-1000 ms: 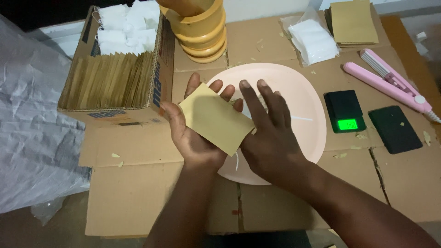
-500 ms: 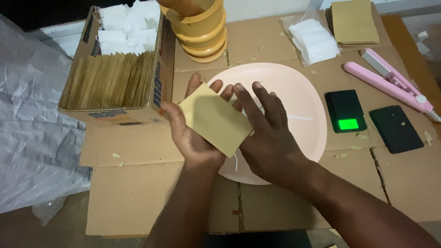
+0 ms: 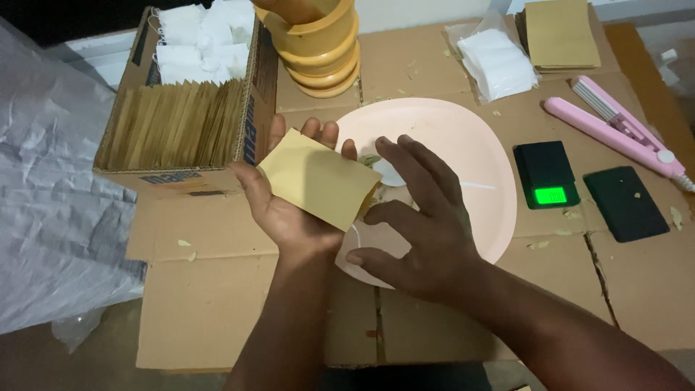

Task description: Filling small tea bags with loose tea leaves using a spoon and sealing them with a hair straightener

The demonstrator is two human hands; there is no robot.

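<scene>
1. The left hand lies palm up over the counter, which is covered with flattened cardboard. A small tan paper envelope rests flat across its palm and fingers, with the thumb lying against the envelope's left edge.
2. The right hand hovers just right of the envelope with its fingers spread and loosely bent, gripping nothing that can be seen. Its fingertips reach toward the envelope's right edge; whether they touch it cannot be told.
3. Both hands are above the left part of a round pale pink plate, which sits on the cardboard. A small white bit and some greenish flakes lie on the plate just beyond the fingers, and a thin white string trails off under the hands.
4. To the left stands an open cardboard box, packed with upright tan envelopes in front and white sachets behind.
5. Behind the plate stands a stack of yellow-orange containers.
6. At the back right lie a clear bag of white sachets and a pile of tan envelopes.
7. Right of the plate sit a small black scale with a lit green display, a flat black lid beside it, and a pink handheld sealer farther back.
8. Crumpled grey plastic sheeting fills the left edge.
</scene>
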